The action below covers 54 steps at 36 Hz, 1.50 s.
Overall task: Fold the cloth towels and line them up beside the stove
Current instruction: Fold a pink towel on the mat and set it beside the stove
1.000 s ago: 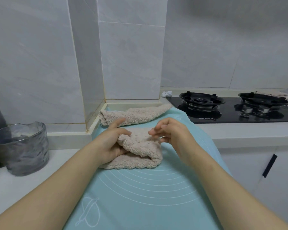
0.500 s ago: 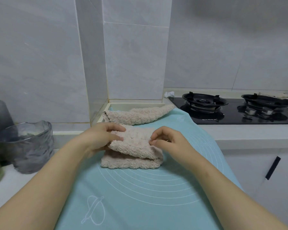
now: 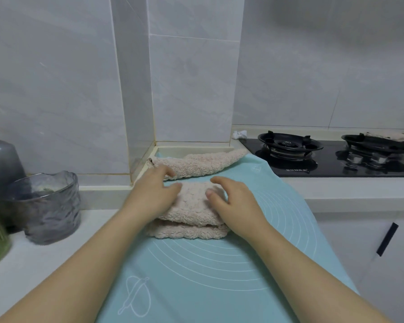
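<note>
**A:** What lies nearest?

**B:** The teal mat (image 3: 208,271), spread over the worktop (image 3: 40,264), with both forearms reaching across it.

**A:** And the hands?

**B:** The left hand (image 3: 153,198) lies on the left part of the folded towel (image 3: 193,209), fingers fairly straight and gripping nothing. The right hand (image 3: 237,207) rests on the towel's right end. Its fingers are loosely arched and the thumb is on the pile, and I can't see it pinching anything.

**A:** Which step is that, then?

**B:** I'd say the fold of this towel is made. It sits in layers in the middle of the mat, and the hands seem to be pressing it flat.

**A:** What does the next move call for?

**B:** Just behind it, by the wall corner, a second towel (image 3: 203,164) lies loose and unfolded, its right tip near the stove (image 3: 324,159). So the folded one probably needs to go beside the stove, or the loose one needs taking up. To shift the folded one I'd hold both ends together, because the thick pile looks ready to spring open.

**A:** Anything farther off?

**B:** There's a pale cloth (image 3: 392,136) beyond the right burner. It may be another towel, but it's too far away to tell. A glass bowl (image 3: 49,206) stands on the left of the worktop, well apart from the towels.
</note>
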Tool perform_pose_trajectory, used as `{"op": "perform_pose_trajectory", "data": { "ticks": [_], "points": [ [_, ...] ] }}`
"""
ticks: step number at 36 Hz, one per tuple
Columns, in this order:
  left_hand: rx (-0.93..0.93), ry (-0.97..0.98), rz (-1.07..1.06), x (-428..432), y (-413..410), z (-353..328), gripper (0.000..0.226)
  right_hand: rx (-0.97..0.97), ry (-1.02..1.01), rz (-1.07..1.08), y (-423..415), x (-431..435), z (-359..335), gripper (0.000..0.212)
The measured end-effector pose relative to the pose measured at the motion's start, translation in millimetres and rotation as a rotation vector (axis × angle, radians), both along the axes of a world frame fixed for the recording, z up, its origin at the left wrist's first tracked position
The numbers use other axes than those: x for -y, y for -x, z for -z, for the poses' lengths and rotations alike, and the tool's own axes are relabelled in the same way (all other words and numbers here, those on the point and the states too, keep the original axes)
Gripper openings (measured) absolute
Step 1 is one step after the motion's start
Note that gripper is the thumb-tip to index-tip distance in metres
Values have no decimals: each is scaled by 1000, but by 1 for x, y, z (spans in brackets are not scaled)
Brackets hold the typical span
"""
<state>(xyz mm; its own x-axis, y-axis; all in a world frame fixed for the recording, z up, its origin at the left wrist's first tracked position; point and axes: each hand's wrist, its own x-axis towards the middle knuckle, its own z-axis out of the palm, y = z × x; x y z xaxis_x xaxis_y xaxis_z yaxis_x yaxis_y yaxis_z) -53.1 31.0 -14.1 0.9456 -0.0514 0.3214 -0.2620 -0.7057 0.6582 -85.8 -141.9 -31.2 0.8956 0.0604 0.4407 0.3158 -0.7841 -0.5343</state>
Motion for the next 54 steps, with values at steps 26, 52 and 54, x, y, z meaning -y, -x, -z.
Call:
{"op": "perform_pose_trajectory", "data": {
  "ticks": [26,52,54],
  "points": [
    [220,-247,-71,-3,5,-5,17,-64,-47,-45,3,-3,-1,32],
    [-274,-660,144,-8,-6,14,46,-439,110,-96,3,-5,4,43],
    [-268,-644,148,-11,-10,15,45,-475,-130,-85,-2,-2,6,27]
  ]
}}
